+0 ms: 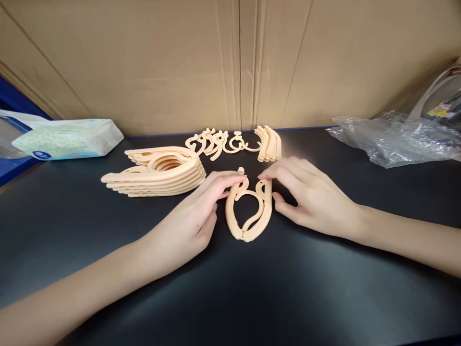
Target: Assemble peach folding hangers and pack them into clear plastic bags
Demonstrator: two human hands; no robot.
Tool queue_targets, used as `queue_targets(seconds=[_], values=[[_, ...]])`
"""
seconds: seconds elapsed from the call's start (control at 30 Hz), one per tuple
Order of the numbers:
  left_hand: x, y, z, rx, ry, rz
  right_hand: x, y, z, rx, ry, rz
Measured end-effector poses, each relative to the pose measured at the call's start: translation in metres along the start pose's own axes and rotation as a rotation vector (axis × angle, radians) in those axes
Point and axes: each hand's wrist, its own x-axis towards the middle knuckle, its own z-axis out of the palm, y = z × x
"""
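A peach plastic folding hanger [267,211] lies on the black table in front of me, its two arms folded upward and its curved hook between them. My left hand [196,211] has its fingertips on the end of the left arm. At the end of the right arm are the bent fingers of my right hand [309,197], with the thumb beside that arm. To the left, a stack of several folded hangers [173,180] sits close to my left hand. Behind the single hanger lie several loose hooks [216,143] and a small pile of loose hanger arms [269,144].
A tissue pack [72,139] rests at the back left beside a blue edge. Crumpled clear plastic bags [389,137] lie at the back right. Cardboard [154,62] stands upright along the far side of the black table [252,298].
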Motion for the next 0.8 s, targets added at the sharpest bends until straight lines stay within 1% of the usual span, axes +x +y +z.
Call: queue_targets(seconds=[0.07,0.23,0.3,0.43,0.47,0.63,0.8], values=[[0.0006,0.0019,0.0008,0.075,-0.001,-0.008,-0.0006,0.0019,0.0016,-0.040,0.016,0.038],[0.0010,0.0060,0.0003,0.153,0.001,-0.023,0.0014,0.0023,0.0006,-0.035,-0.015,0.030],[0.0007,0.0062,-0.0001,0.163,-0.007,-0.025,0.0023,0.0020,-0.0010,0.014,-0.037,0.010],[0.0000,0.0052,0.0009,0.185,0.000,-0.039,0.0027,0.0041,-0.0013,0.181,-0.151,-0.137],[-0.0001,0.0048,0.0013,0.190,0.004,-0.050,0.0026,0.0049,-0.0007,0.199,-0.170,-0.153],[-0.0022,0.0020,0.0036,0.217,-0.024,-0.131,0.0021,0.0048,-0.0007,0.257,-0.213,-0.095],[-0.0067,0.0005,0.0056,0.237,-0.047,-0.140,0.0021,0.0025,-0.0051,0.345,-0.241,-0.143]])
